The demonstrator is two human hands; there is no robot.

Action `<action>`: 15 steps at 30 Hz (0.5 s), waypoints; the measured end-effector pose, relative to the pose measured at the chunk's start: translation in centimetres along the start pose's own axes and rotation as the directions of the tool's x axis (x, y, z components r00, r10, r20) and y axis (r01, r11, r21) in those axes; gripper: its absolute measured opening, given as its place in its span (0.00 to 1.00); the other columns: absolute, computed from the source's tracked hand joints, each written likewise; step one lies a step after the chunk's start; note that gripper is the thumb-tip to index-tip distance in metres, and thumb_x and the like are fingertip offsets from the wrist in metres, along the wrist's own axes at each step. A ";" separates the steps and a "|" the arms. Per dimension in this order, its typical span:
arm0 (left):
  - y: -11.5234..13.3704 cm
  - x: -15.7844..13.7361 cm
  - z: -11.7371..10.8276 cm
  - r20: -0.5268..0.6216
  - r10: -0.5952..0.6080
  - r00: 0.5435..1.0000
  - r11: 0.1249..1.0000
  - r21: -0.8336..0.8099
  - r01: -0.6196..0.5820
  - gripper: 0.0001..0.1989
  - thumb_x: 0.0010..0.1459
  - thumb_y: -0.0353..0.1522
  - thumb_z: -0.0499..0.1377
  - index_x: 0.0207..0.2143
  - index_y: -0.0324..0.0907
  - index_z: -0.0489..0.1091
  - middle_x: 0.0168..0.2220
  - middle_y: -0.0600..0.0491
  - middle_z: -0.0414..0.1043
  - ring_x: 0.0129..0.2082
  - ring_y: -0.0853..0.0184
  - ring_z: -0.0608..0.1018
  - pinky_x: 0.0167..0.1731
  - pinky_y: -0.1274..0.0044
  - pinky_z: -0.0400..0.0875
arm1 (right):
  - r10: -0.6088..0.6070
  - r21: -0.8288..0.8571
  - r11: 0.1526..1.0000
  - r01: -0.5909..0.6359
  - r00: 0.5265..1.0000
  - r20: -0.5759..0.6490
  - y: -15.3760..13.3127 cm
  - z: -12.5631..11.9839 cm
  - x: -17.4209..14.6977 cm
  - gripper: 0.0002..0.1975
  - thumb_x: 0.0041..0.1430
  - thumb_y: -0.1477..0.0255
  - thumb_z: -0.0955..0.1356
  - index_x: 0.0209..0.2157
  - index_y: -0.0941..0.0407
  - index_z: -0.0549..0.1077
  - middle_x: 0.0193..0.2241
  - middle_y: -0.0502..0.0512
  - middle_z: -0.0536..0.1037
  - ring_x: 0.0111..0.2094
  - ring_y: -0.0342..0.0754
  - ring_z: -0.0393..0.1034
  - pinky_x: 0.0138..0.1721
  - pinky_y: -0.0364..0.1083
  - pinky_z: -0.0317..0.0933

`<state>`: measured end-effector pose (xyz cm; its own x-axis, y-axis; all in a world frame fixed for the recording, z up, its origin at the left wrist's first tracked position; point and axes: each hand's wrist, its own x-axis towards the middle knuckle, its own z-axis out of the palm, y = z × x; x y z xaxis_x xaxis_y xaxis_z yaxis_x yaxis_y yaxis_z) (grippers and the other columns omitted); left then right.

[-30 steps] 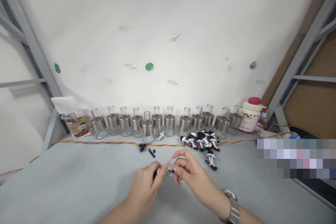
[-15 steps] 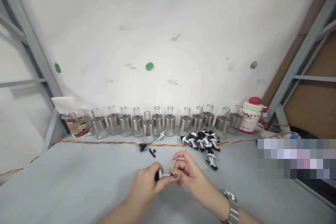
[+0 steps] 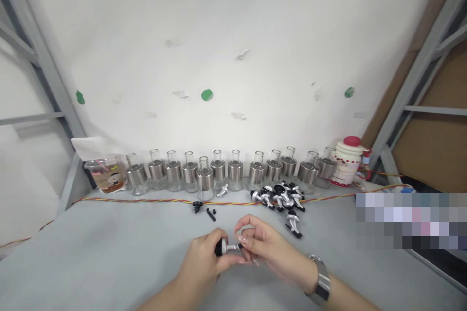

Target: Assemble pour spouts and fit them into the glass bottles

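Note:
My left hand (image 3: 204, 257) is closed around the black stopper end of a silver bottle pourer (image 3: 231, 248), which lies sideways with its spout to the right. At the spout's small black tip, the thumb and fingers of my right hand (image 3: 257, 243) pinch together, with the index finger curled above. Past my hands on the table lie a black ribbed stopper (image 3: 197, 206), a short black strip (image 3: 210, 215) and a tiny black piece beside it. A bare silver spout (image 3: 222, 190) rests near the bottles. More pourers (image 3: 280, 197) are heaped on the right, with a single pourer (image 3: 293, 226) in front.
Several glass bottles with steel sleeves (image 3: 205, 180) line the wall. A twisted red-yellow wire (image 3: 153, 200) crosses the grey table (image 3: 91, 252) before them. A plastic cup (image 3: 107, 177) stands at the left end, a red-lidded flask (image 3: 346, 163) at the right. A blurred patch covers the right side.
My right fingers have shifted slightly at the spout's tip, so the black tip shows more clearly. The left hand keeps its hold on the pourer. The view has tilted a little.

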<state>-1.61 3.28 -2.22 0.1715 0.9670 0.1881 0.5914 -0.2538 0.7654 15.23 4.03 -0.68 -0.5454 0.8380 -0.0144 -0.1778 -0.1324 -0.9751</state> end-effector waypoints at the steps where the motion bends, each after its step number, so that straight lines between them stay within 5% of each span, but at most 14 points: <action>1: 0.0 0.0 0.0 0.000 0.000 1.000 1.000 0.007 0.000 0.17 0.36 0.47 0.64 0.21 0.44 0.67 0.14 0.59 0.61 0.15 0.70 0.62 0.19 0.81 0.54 | 0.002 0.024 1.000 -0.002 1.000 0.000 -0.1 0.0 0.0 0.21 0.44 0.58 0.69 0.33 0.56 0.61 0.16 0.41 0.64 0.17 0.37 0.56 0.19 0.39 0.47; 15: -0.4 -0.1 0.3 -0.003 0.184 0.983 0.943 0.282 -0.176 0.20 0.39 0.50 0.60 0.23 0.42 0.66 0.15 0.59 0.64 0.15 0.71 0.65 0.17 0.83 0.56 | -0.039 -0.079 0.996 0.040 0.999 0.022 0.5 -0.4 0.2 0.18 0.48 0.59 0.68 0.33 0.56 0.59 0.14 0.41 0.63 0.15 0.36 0.53 0.17 0.38 0.43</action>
<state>-1.67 3.33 -2.74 0.2750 0.9038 0.3278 0.7498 -0.4150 0.5153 15.35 4.34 -1.22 -0.5559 0.8308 0.0282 -0.1345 -0.0564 -0.9893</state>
